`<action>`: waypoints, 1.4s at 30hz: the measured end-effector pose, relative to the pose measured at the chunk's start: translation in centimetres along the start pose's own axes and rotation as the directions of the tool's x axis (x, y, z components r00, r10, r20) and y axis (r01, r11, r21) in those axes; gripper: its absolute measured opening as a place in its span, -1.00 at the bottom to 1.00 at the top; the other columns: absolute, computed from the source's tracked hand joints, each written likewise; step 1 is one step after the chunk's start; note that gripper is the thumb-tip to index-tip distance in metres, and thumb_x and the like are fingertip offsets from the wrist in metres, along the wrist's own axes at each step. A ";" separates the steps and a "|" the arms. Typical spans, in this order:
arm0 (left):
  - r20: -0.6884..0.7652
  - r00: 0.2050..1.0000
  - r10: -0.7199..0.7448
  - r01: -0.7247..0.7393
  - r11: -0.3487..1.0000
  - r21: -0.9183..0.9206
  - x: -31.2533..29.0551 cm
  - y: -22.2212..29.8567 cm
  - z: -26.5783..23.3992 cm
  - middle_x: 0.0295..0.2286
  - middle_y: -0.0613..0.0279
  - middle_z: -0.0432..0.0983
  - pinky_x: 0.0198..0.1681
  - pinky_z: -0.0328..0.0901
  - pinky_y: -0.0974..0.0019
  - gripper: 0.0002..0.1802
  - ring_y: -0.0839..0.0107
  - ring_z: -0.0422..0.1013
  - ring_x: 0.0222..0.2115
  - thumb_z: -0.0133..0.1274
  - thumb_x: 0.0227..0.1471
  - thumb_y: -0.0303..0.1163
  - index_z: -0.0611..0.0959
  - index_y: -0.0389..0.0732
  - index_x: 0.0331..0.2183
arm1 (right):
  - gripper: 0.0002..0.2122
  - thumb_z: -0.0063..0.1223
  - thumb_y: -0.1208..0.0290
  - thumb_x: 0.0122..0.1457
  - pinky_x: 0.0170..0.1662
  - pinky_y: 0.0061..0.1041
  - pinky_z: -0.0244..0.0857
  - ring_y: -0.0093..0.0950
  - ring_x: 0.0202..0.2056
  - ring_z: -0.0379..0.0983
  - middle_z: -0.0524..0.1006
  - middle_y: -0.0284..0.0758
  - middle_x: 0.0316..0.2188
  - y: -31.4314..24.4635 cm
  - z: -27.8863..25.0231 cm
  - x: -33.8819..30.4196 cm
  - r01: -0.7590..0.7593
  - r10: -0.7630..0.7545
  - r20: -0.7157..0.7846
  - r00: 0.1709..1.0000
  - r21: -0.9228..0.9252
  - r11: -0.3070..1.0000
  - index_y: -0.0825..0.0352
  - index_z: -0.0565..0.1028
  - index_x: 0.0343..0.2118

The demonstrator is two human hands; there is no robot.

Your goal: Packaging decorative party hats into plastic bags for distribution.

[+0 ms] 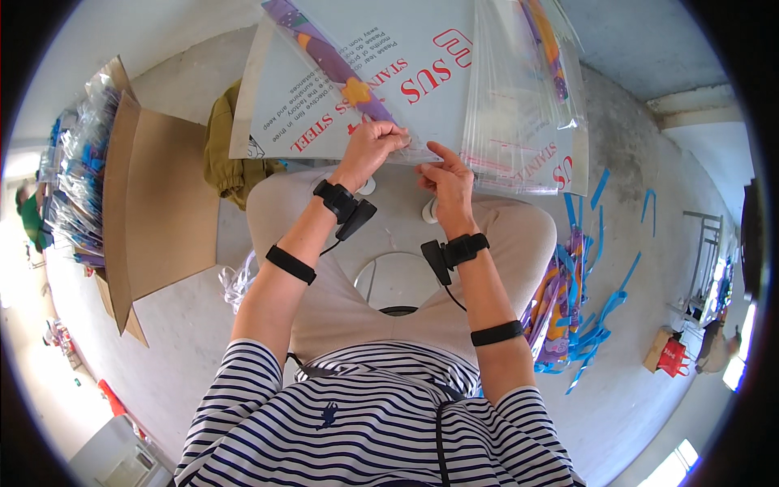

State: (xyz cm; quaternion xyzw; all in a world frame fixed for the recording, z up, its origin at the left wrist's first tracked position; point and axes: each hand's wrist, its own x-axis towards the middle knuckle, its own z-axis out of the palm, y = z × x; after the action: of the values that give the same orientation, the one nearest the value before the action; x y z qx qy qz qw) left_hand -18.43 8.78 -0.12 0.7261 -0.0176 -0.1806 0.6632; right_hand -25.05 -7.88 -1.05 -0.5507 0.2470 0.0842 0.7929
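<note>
A long, narrow purple folded piece with yellow flower prints (337, 69), seemingly in a clear plastic sleeve, lies slantwise on a board wrapped in pale printed film (438, 40). My left hand (375, 148) is closed in a pinch at its near end, by the board's front edge. Just right of that end is my right hand (449, 180), its index finger stretched toward the sleeve and apart from the thumb. I see nothing clearly held in it. A stack of clear plastic bags (507, 105) lies on the board's right part, with another purple and orange piece (549, 49) on it.
An opened cardboard box (162, 195) stands left, beside a heap of plastic-wrapped items (81, 170). Olive cloth (225, 154) sits by the board's left edge. On the floor at right are blue strips (596, 333) and purple patterned pieces (552, 304). A round stool (393, 276) shows between my legs.
</note>
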 end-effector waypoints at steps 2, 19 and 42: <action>-0.004 1.000 -0.019 0.019 0.999 -0.034 0.1 0.2 -0.1 -0.32 0.23 0.64 -0.25 0.31 0.48 -0.75 0.64 0.41 -0.36 0.18 0.07 -0.39 0.68 -0.40 -0.29 | -0.56 0.08 0.66 0.10 -0.41 -0.63 0.38 -0.58 -0.52 0.47 0.61 -0.27 -0.42 0.1 0.0 0.1 0.022 -0.022 0.000 1.000 0.004 1.000 0.35 0.46 0.10; 0.083 0.834 0.545 -0.478 0.639 0.603 -4.9 0.6 1.7 -0.41 0.26 0.58 -0.08 0.22 0.16 -0.91 0.21 0.44 -0.24 0.25 -0.16 -0.50 0.64 -0.16 -0.50 | -0.65 0.17 0.15 0.19 -0.22 -0.29 0.40 -0.39 -0.33 0.50 0.53 -0.24 -0.38 -0.4 0.8 -1.4 -0.430 0.502 -0.177 0.847 0.327 0.841 0.40 0.49 -0.22; -0.169 0.845 0.507 -0.256 0.662 0.704 -6.2 -1.6 3.6 -0.53 0.32 0.47 -0.24 0.22 0.12 -0.85 0.23 0.42 -0.38 0.20 -0.25 -0.56 0.59 -0.13 -0.53 | -0.70 -0.06 0.48 0.27 0.00 -0.41 0.40 -0.41 -0.15 0.55 0.58 -0.24 -0.13 3.4 0.2 -1.9 -0.364 0.255 0.292 0.922 0.424 0.829 0.46 0.48 0.03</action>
State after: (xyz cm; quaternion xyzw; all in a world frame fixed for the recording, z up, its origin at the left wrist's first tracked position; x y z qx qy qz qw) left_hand -25.61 7.19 -0.43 0.9105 -0.1158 0.1159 0.3797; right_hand -28.02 -6.12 -2.91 -0.2810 0.2556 0.2110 0.9006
